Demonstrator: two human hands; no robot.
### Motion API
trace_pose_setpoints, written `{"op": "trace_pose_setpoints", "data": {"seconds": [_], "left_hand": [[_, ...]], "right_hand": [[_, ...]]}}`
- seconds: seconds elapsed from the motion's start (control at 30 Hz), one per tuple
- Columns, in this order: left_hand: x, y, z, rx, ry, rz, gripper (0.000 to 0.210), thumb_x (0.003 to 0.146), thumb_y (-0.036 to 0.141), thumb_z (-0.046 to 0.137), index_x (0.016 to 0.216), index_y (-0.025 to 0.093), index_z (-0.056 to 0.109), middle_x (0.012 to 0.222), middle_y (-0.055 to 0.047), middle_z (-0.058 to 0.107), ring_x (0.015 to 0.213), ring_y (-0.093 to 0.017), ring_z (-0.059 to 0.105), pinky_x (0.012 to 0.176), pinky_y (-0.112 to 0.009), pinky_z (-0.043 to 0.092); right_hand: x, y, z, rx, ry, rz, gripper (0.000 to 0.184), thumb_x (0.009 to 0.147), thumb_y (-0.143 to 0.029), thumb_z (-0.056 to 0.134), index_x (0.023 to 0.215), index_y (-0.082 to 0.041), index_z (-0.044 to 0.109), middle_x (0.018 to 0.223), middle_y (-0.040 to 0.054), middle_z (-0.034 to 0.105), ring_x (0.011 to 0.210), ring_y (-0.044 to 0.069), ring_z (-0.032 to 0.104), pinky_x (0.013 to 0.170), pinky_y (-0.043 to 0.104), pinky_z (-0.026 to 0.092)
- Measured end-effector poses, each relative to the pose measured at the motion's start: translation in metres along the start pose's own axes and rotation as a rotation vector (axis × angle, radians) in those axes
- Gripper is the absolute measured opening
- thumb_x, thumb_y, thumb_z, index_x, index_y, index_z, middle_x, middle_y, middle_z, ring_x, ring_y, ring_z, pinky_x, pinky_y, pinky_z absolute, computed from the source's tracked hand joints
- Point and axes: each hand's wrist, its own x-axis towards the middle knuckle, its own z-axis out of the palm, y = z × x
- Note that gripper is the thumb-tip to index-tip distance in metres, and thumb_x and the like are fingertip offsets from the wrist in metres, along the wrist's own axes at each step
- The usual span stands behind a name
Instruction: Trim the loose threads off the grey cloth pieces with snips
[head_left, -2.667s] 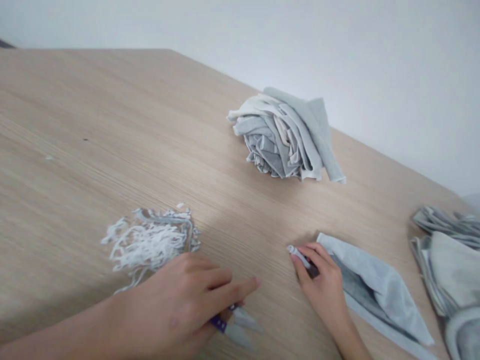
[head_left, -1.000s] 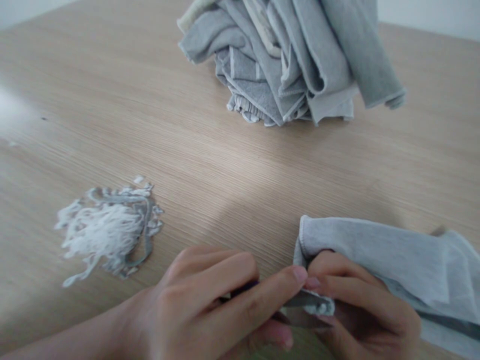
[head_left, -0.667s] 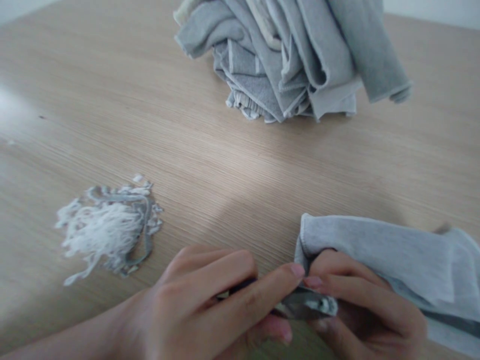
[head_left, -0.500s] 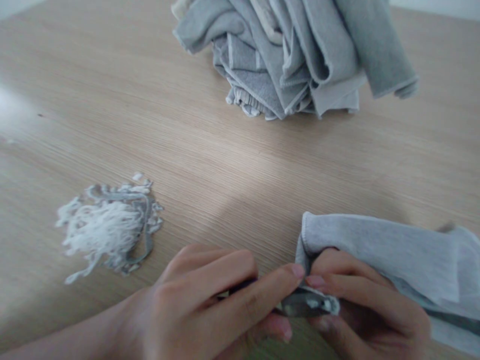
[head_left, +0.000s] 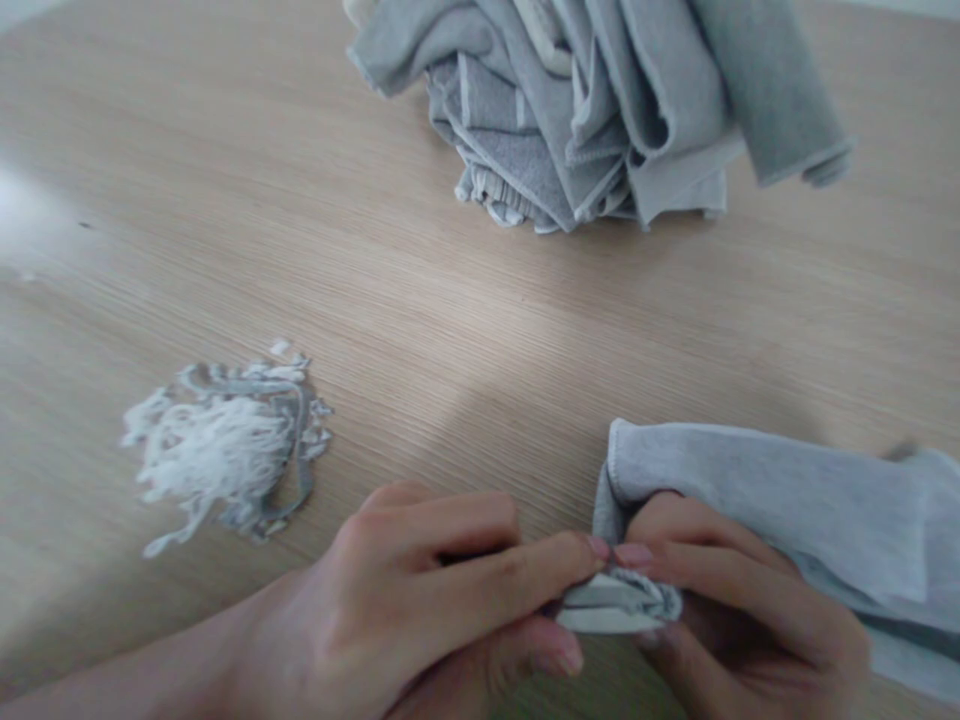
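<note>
My left hand is closed around a small cutting tool; only a dark sliver of its handle shows between the fingers. The forefinger tip meets my right hand at the bottom of the view. My right hand pinches the frayed corner of a light grey cloth, which trails off to the right across the table. The tool's tips are hidden where the two hands and the cloth corner meet.
A heap of white and grey thread trimmings lies on the wooden table left of my hands. A pile of folded grey cloths sits at the far middle, partly cut off by the top edge.
My left hand picked the tool up from the table and came to the cloth corner in my right hand. Over the last second the metal tips slipped out of sight under the cloth edge.
</note>
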Motion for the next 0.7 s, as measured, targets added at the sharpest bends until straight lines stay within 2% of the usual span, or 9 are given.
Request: {"op": "trace_pose_setpoints", "data": {"seconds": [0.3, 0.5, 0.7], "left_hand": [[0.001, 0.003, 0.0, 0.038, 0.006, 0.013, 0.034, 0.102, 0.028, 0.056, 0.132, 0.014, 0.063, 0.074, -0.001, 0.064, 0.053, -0.011, 0.057, 0.041, -0.022, 0.04], [-0.001, 0.011, 0.002, 0.131, 0.011, -0.08, 0.029, 0.106, 0.028, 0.05, 0.129, 0.018, 0.064, 0.076, -0.001, 0.065, 0.057, -0.011, 0.06, 0.047, -0.025, 0.041], [-0.003, 0.012, 0.002, 0.08, -0.005, -0.064, 0.028, 0.105, 0.031, 0.052, 0.126, 0.018, 0.065, 0.075, -0.001, 0.064, 0.055, -0.011, 0.059, 0.045, -0.025, 0.041]], "right_hand": [[0.007, -0.002, 0.001, -0.017, 0.034, -0.047, 0.042, 0.073, -0.003, 0.08, 0.105, -0.03, 0.082, 0.074, 0.0009, 0.076, 0.06, 0.017, 0.071, 0.047, 0.023, 0.056], [0.006, -0.003, 0.001, -0.022, 0.034, -0.051, 0.039, 0.074, -0.006, 0.082, 0.105, -0.03, 0.082, 0.076, -0.0002, 0.077, 0.061, 0.015, 0.071, 0.049, 0.022, 0.057], [0.006, -0.002, 0.001, -0.042, 0.028, -0.038, 0.033, 0.077, -0.011, 0.083, 0.104, -0.03, 0.081, 0.076, 0.0002, 0.077, 0.061, 0.016, 0.07, 0.049, 0.024, 0.058]]}}
